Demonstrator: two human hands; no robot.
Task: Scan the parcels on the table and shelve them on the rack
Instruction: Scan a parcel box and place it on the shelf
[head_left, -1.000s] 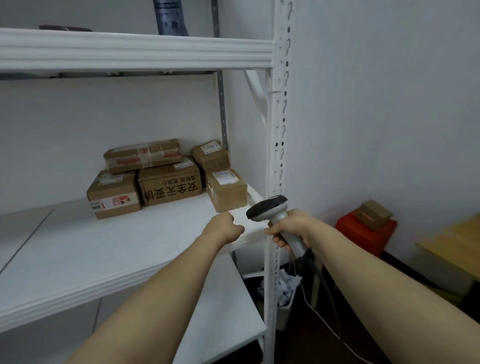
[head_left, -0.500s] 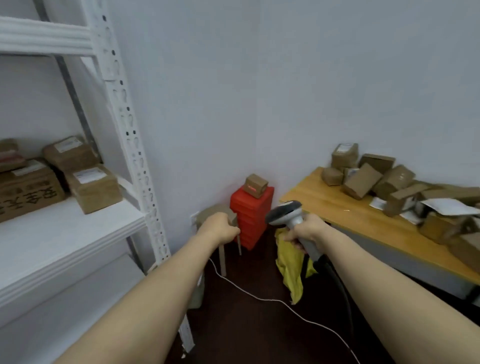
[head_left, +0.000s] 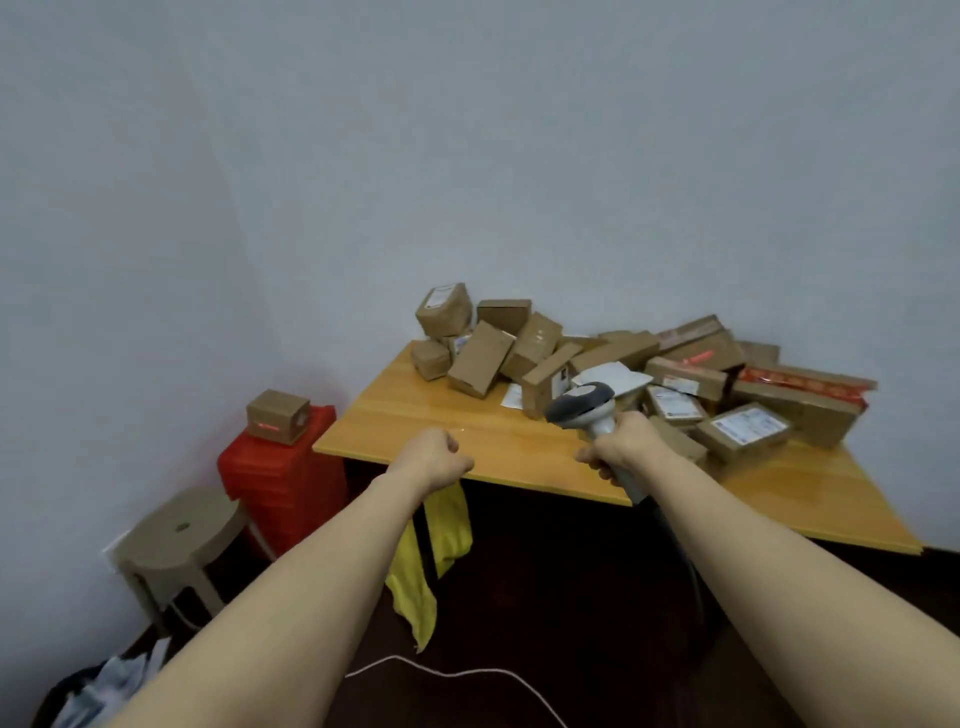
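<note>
Stool (head_left: 179, 530) and red crate (head_left: 283, 478) with a small box (head_left: 278, 415) on top, then left hand (head_left: 431, 460), grip balled up empty at the surface (head_left: 415, 415) edge, right hand (head_left: 621, 449), grip wrapped round the scanner (head_left: 587, 408), parcels (head_left: 680, 371) heaped along the surface's far side.

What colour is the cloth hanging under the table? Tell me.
Yellow. The cloth shows best in the head view, hanging under the table.

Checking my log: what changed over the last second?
The person turned right, from the rack to the table of parcels, now just ahead. Unchanged: the right hand still grips the scanner; the left hand stays fisted, holding nothing.
</note>
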